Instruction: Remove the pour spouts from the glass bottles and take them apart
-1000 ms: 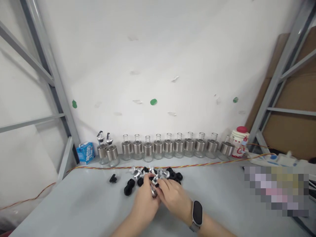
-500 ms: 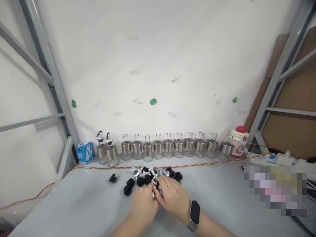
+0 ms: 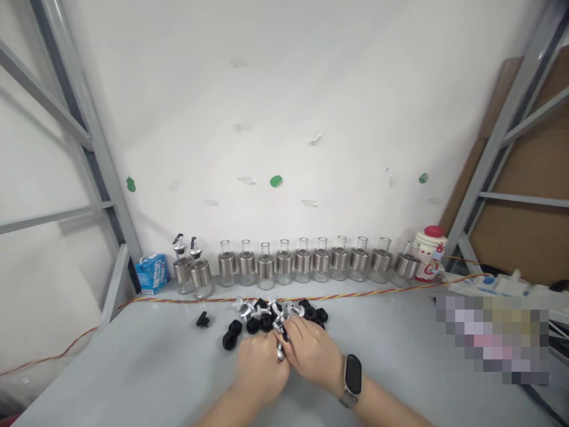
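Note:
My left hand [image 3: 261, 363] and my right hand [image 3: 313, 351] meet at the middle of the grey table. Both are closed around a silver pourer spout [image 3: 280, 354], with a small black flap [image 3: 285, 334] showing at the fingertips. Much of the spout is hidden by the fingers. Just beyond the hands lies a loose pile of silver pourer spouts [image 3: 261, 312] and black stoppers [image 3: 253, 325]. A pair of black stoppers [image 3: 230, 340] sits left of the pile, and a small black flap piece [image 3: 203, 319] lies farther left.
Along the wall stands a row of glass bottles with steel sleeves [image 3: 284, 261]. Two bottles with pourers [image 3: 201, 274] are at its left, beside a blue carton [image 3: 152, 274]. A white-and-red container [image 3: 430, 252] and a power strip [image 3: 502, 287] are at right. A twisted wire [image 3: 347, 295] crosses the table.
My hands have shifted very slightly, and more of the silver spout now shows below the fingertips. The pile and bottles keep their places; the view has tilted a little.

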`<state>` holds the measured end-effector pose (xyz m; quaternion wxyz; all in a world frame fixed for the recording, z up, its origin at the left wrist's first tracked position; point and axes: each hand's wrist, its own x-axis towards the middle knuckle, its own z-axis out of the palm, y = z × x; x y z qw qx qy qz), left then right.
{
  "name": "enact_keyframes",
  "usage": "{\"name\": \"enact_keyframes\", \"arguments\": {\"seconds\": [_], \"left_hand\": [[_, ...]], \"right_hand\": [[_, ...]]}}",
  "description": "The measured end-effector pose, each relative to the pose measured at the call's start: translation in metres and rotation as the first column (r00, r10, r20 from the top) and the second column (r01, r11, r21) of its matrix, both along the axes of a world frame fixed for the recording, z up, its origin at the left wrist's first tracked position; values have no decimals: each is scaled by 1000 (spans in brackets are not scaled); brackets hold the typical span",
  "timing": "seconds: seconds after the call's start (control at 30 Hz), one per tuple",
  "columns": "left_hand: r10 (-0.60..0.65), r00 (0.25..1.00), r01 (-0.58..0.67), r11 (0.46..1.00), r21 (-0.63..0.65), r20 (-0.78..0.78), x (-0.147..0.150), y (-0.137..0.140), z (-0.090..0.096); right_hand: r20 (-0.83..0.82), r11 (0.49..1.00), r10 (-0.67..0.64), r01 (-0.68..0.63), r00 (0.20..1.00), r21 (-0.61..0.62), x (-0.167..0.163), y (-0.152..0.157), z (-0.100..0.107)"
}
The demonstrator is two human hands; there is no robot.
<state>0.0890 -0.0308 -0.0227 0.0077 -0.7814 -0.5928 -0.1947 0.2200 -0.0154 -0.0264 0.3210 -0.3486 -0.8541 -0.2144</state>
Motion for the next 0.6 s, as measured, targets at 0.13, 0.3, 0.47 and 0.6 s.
{"name": "enact_keyframes", "arguments": {"seconds": [0.13, 0.3, 0.47, 0.6], "left_hand": [[-24, 999, 24, 1000, 11, 35, 1, 2, -4], [-40, 998, 40, 999, 15, 57, 1, 1, -6], [-89, 994, 89, 996, 8, 70, -1, 1, -7], [-142, 986, 141, 990, 16, 88, -3, 2, -7]], "right_hand": [[42, 999, 28, -29, 999, 20, 2, 2, -1], [70, 994, 82, -87, 994, 64, 6, 3, -2], [83, 988, 104, -112, 991, 102, 9, 3, -1], [98, 989, 100, -109, 990, 96, 10, 4, -2]]}}
